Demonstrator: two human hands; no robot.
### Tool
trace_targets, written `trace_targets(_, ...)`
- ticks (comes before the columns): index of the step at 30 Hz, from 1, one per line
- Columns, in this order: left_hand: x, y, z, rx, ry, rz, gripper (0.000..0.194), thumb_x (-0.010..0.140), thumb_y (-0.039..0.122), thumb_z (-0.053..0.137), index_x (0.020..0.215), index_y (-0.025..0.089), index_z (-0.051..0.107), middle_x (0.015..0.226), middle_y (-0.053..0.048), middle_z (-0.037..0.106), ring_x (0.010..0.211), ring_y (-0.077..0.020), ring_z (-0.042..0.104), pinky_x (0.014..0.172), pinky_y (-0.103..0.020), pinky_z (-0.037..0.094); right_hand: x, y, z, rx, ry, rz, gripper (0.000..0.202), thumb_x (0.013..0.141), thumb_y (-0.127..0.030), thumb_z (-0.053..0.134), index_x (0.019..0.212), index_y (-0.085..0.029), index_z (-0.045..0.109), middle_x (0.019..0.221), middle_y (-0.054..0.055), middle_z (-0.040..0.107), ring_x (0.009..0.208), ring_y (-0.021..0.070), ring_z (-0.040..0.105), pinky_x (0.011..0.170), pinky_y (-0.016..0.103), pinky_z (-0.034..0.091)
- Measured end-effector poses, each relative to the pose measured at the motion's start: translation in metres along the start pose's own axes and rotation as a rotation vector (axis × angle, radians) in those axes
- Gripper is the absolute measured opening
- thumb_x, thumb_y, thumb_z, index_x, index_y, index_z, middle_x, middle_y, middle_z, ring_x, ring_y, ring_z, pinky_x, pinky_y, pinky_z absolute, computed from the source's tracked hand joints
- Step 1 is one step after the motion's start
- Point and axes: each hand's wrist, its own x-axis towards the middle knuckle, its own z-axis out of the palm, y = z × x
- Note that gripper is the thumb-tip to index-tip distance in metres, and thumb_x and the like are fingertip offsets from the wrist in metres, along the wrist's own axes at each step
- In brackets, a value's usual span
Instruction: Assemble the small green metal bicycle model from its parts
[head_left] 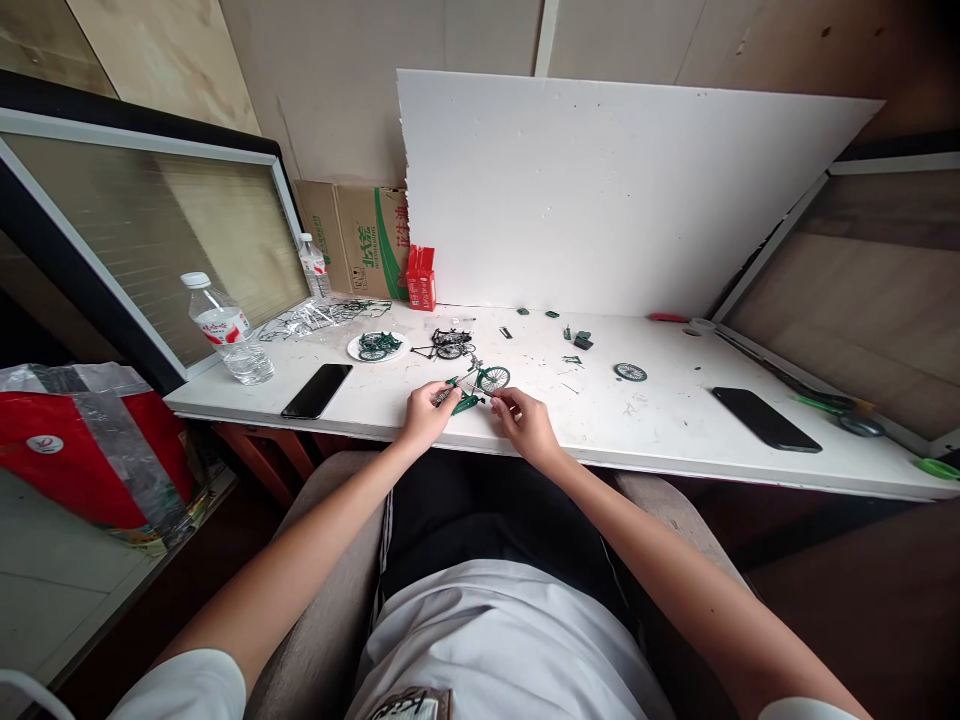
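Observation:
A small green model bicycle [469,401] is held over the front part of the table, one spoked wheel pointing away to the right. My left hand [429,414] is closed on its left end, thumb and fingers pinching the frame. Close by on the right, my right hand [525,420] has its fingertips pinched together just under the spoked wheel [494,380]. Whatever lies between those fingertips is too small to make out. Beyond the hands lie a dark heap of bicycle parts [452,344] and a white plate [352,350] with green bicycle pieces on it.
Phones lie at left [318,390] and right [765,419]. A loose wheel [630,372] and several small green and black pieces are scattered on the white table [540,440]. Water bottles [229,330], a red box [421,278], a carton and a white board stand behind; scissors [859,422] lie far right.

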Motion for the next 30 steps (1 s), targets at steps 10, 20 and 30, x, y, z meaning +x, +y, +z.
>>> trace_targets(10, -0.007, 0.005, 0.001, 0.192, 0.021, 0.12, 0.029, 0.096, 0.043, 0.068, 0.096, 0.017, 0.081, 0.095, -0.009, 0.082, 0.09, -0.0245, 0.074, 0.082, -0.032, 0.054, -0.005, -0.003, 0.002, -0.089, -0.035, -0.102, 0.032, 0.106, -0.044, 0.058, 0.115, -0.02, 0.078, 0.095, 0.009, 0.081, 0.072, 0.0199, 0.069, 0.071, 0.033, 0.056)
trace_targets(20, -0.01, 0.008, 0.001, 0.195, -0.032, 0.14, 0.031, 0.097, 0.044, 0.066, 0.096, 0.016, 0.08, 0.098, -0.01, 0.082, 0.09, -0.0242, 0.073, 0.081, -0.031, 0.053, -0.007, -0.008, 0.0, -0.075, -0.019, -0.115, 0.029, 0.104, -0.042, 0.061, 0.11, -0.018, 0.078, 0.087, 0.007, 0.077, 0.071, 0.0187, 0.067, 0.071, 0.032, 0.056)
trace_targets(30, -0.011, 0.007, 0.001, 0.201, -0.037, 0.161, 0.035, 0.097, 0.048, 0.066, 0.083, 0.017, 0.076, 0.08, -0.005, 0.075, 0.071, -0.0185, 0.063, 0.066, -0.027, 0.046, -0.007, -0.009, -0.001, -0.05, -0.018, -0.094, 0.03, 0.103, -0.044, 0.061, 0.108, -0.02, 0.078, 0.086, 0.007, 0.076, 0.072, 0.0194, 0.067, 0.069, 0.032, 0.056)
